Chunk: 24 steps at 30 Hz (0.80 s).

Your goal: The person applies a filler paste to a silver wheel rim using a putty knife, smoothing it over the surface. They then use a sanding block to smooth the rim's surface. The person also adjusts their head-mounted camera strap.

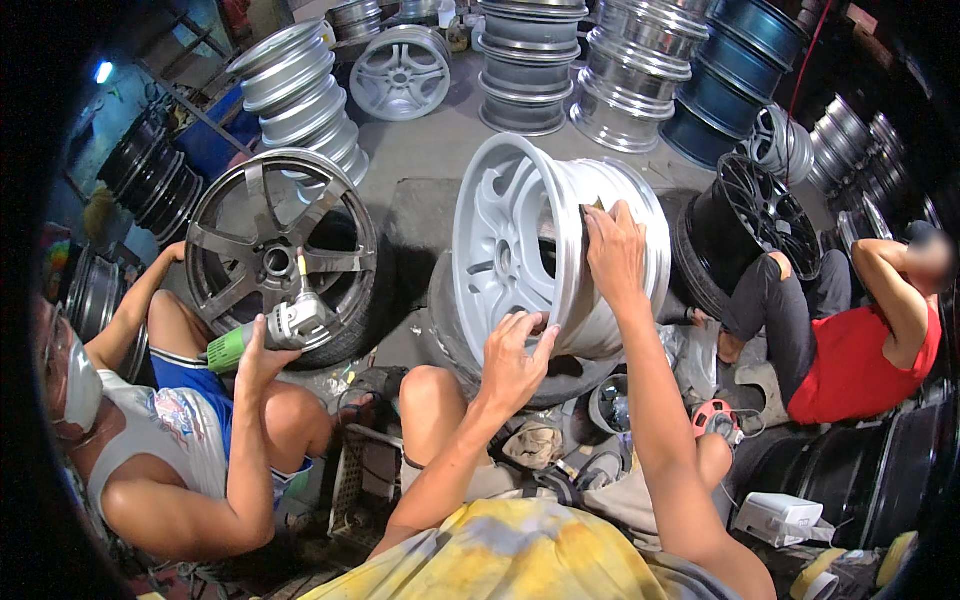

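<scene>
A silver-grey alloy wheel rim (560, 250) stands upright in front of me, propped on a black tire (575, 388). Its spoked face turns to the left, and its barrel points right. My left hand (515, 365) grips the lower front lip, fingers curled at the edge. Up on the barrel, my right hand (616, 250) presses a small dark piece of sandpaper (589, 211) to the metal, just behind the lip. The fingers cover most of that piece.
At left, a masked person holds a green-and-silver angle grinder (270, 330) against a dark wheel (280, 255). Another person in a red top (865, 360) sits at right beside a black rim (765, 220). Stacked rims (525, 70) line the back. A plastic crate (360, 470) sits by my left leg.
</scene>
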Each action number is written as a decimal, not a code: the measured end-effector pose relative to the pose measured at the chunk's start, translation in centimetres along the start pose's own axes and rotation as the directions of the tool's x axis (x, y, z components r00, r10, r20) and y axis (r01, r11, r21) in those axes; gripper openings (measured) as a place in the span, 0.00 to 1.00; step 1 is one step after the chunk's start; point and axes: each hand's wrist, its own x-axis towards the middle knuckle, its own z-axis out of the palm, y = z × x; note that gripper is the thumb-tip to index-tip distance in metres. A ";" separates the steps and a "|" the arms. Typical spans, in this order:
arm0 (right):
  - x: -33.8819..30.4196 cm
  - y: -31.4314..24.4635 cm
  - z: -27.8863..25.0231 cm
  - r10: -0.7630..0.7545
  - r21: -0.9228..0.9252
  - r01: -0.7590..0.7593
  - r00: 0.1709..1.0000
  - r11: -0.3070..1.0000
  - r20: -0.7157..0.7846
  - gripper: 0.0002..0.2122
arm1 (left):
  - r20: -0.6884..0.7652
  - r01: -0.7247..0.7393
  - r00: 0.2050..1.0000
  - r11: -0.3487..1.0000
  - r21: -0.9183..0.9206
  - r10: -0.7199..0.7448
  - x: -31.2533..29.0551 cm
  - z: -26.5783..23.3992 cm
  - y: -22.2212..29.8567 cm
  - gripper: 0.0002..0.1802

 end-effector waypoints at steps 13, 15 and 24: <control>-3.0 0.4 -1.3 -0.020 -0.019 0.022 0.998 1.000 0.055 0.11 | 0.000 0.013 1.000 1.000 -0.014 -0.013 -0.9 0.4 -0.5 0.09; -2.9 1.1 -1.2 -0.057 -0.047 0.058 0.998 0.997 0.033 0.11 | -0.013 0.020 1.000 0.999 -0.025 -0.020 -1.1 0.7 -0.4 0.09; -3.7 1.3 -0.5 -0.048 -0.043 0.049 0.999 0.998 0.013 0.10 | -0.006 0.025 1.000 0.999 -0.024 -0.025 -1.1 0.7 -0.4 0.10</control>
